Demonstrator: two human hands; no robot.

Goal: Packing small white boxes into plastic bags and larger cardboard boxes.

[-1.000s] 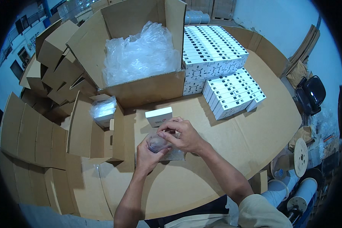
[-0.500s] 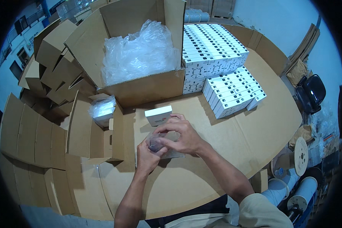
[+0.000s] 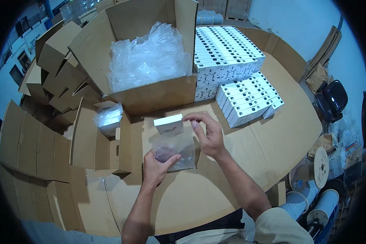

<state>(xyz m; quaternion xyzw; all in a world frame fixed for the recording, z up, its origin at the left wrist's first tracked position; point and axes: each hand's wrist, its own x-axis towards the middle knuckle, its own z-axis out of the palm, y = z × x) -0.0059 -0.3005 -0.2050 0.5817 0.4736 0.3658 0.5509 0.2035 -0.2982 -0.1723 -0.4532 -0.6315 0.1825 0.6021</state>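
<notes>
A clear plastic bag (image 3: pixel 175 151) lies flat on the cardboard-covered table (image 3: pixel 248 162), just in front of a small white box (image 3: pixel 168 124). The left hand (image 3: pixel 156 164) pinches the bag's near left corner between thumb and fingers. The right hand (image 3: pixel 207 134) hovers over the bag's far right edge, fingers curled and partly open, fingertips close to the white box; contact with the box cannot be confirmed. Behind the box stands a large open carton (image 3: pixel 150 97) filled with crumpled plastic wrap (image 3: pixel 146 57). Stacks of white boxes (image 3: pixel 236 73) sit to the right. Folded cartons (image 3: pixel 32 134) stand at left.
</notes>
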